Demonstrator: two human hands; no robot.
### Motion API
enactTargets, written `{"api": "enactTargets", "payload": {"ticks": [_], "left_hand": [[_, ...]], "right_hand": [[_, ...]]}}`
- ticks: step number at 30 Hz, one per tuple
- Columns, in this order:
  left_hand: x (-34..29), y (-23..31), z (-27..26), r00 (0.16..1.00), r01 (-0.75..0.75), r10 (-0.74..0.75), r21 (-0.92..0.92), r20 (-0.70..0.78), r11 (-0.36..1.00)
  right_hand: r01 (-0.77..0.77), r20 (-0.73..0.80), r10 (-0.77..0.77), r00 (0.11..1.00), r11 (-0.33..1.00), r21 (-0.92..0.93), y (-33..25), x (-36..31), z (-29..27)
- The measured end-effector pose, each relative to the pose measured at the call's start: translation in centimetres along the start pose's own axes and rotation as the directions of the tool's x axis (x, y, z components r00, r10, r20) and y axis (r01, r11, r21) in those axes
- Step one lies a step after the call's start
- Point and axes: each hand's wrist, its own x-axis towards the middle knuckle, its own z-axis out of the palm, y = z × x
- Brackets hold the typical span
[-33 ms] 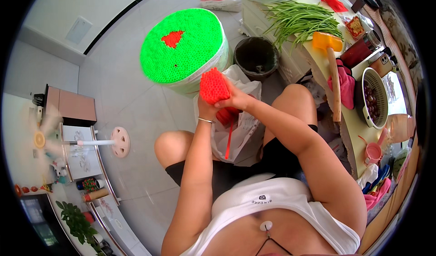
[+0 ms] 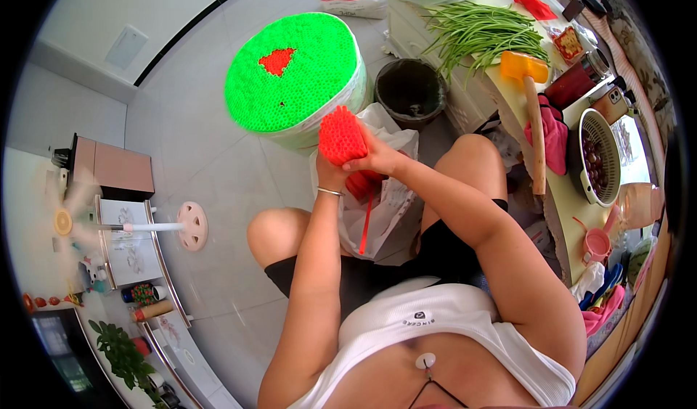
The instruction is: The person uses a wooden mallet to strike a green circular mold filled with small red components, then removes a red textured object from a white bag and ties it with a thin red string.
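Two-handed near frame center, clamping a red tube bundle between left hand and right hand, with honeycombed end above both.

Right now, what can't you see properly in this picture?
In the head view:
Bundle of red straws: its lower ends are hidden by the left hand and right hand.
Left hand: its fingers are mostly hidden behind the bundle.
Fan blades: blurred, probably by spinning.
Dark bucket: its bottom is too shadowy.
Dark screen: cut off by the fisheye rim.
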Motion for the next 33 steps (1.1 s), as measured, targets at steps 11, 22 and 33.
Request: {"api": "enactTargets", "payload": {"ticks": [11,22,33], "left_hand": [[-0.1,2.4,-1.1,0.979,0.183,-0.203,-0.419,-0.005,0.889],[-0.3,2.3,-1.3,0.970,0.208,-0.242,-0.493,-0.005,0.844],[-0.2,1.0,-0.4,0.972,0.207,-0.234,-0.465,0.000,0.860]], "right_hand": [[-0.299,-0.089,0.286,0.954,0.927,-0.227,3.0,-0.5,-2.9],[-0.361,-0.184,0.697,0.693,0.116,-0.925,-2.9,-2.2,-1.5],[0.397,0.642,0.470,0.606,0.521,-0.756,0.6,-8.6,5.2]]}}
